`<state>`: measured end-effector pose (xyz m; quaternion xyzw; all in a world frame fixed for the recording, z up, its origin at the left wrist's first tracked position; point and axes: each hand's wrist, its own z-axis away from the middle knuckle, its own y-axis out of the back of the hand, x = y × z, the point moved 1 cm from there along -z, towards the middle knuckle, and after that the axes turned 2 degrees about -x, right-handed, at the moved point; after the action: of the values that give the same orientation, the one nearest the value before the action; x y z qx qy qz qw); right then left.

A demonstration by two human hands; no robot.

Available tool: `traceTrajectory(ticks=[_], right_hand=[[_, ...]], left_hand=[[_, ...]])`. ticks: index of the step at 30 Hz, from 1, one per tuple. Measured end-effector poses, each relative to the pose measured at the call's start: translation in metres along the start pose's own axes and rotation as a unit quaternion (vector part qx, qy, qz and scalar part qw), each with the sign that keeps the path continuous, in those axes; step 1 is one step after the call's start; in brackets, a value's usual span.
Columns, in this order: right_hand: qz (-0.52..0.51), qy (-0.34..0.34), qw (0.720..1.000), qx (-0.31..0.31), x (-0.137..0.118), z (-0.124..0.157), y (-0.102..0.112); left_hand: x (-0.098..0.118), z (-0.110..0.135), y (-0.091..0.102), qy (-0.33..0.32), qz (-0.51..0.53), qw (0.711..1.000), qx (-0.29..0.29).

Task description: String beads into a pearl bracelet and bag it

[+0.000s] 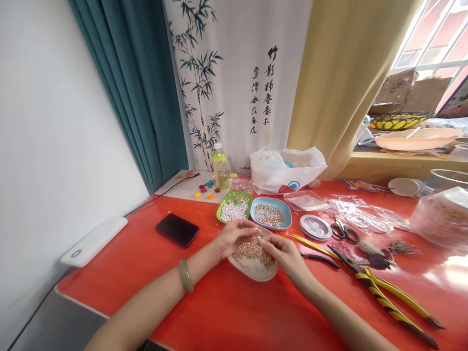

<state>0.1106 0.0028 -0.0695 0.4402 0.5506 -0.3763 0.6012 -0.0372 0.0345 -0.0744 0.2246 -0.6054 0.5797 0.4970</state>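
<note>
A white oval dish [256,269] of small gold-brown beads [250,249] lies on the red table [226,312]. My left hand [234,235], with a green bangle on its wrist, curls over the dish's far left edge, fingers bent together. My right hand [283,253] rests at the dish's right side, its fingertips pinched over the beads; what they pinch is too small to make out. Behind the hands sit a green dish of white pearls [234,207] and a blue dish of gold beads [271,213].
A black phone [177,229] lies to the left, a white flat device [93,241] at the table's left edge. Scissors [343,230], yellow-black pliers [383,292], a round clear lid [315,226] and plastic bags [365,214] crowd the right. A bottle [220,168] and a white bag [285,168] stand behind.
</note>
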Motion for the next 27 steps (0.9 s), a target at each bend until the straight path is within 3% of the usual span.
traceTrajectory(ticks=[27], right_hand=[[0.017, -0.001, 1.000, 0.004, -0.0001, 0.0004, 0.0012]], left_hand=[[-0.0007, -0.0003, 0.0020, 0.006, -0.014, 1.000, -0.008]])
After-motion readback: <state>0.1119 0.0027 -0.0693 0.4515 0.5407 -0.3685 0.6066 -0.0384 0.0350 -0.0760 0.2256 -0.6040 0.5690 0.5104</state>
